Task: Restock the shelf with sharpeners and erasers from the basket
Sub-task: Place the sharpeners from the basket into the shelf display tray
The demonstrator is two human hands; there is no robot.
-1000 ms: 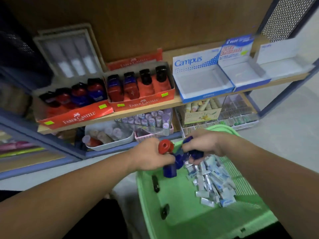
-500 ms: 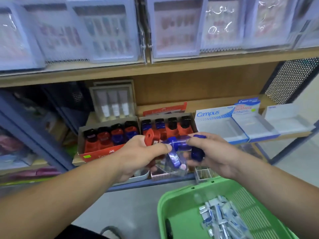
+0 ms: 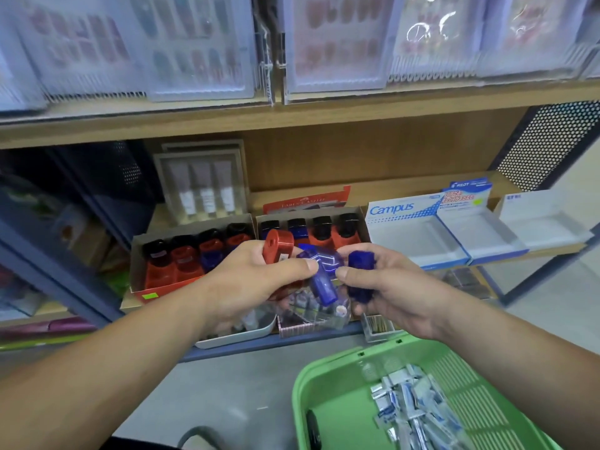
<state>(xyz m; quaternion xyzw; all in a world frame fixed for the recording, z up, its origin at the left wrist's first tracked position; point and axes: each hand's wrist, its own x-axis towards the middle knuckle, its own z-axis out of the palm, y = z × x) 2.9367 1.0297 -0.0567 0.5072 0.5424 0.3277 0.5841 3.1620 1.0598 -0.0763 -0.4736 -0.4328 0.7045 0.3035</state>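
Sharpeners [image 3: 323, 284] clutched in left hand [image 3: 253, 280] and right hand [image 3: 393, 287], hands close together, before shelf [image 3: 389, 189]

A wooden shelf [image 3: 402, 191] with a wooden back panel [image 3: 357, 154] sits under an upper board [image 3: 324, 116]. A dark perforated side panel [image 3: 548, 141] closes its right end. Blue rails [image 3: 256, 348] frame it. The floor [image 3: 211, 391] is smooth grey.

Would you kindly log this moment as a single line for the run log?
left hand: grips red sharpener | right hand: grips blue sharpener | basket: erasers inside
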